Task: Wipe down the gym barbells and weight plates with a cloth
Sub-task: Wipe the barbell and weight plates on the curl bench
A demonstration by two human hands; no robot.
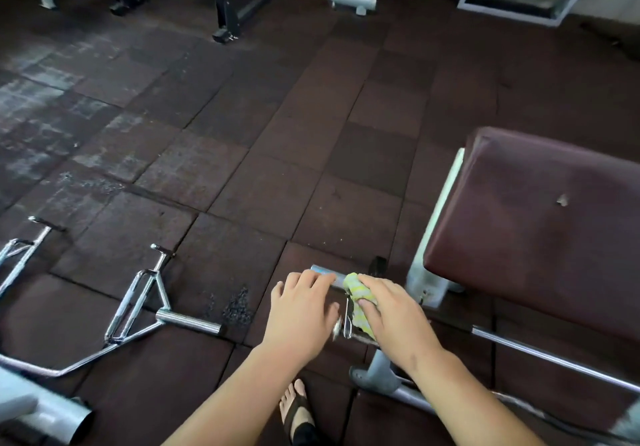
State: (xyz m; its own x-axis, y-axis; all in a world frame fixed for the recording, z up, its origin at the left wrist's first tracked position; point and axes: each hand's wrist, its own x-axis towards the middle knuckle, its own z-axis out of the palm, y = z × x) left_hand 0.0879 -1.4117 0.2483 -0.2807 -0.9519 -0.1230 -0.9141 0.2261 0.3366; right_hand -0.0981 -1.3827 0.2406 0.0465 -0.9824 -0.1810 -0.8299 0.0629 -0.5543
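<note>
Left grip, right grip bare, forearms bare; foot in dark thong sandal, toes showing.

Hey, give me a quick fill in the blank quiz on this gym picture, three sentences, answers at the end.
1. The ____ hand holds the yellow cloth against the bar.
2. The chrome triceps bar lies to the ____ of the left hand.
3. The sandalled foot stands on the ____.
Answers: right, left, floor.
</note>
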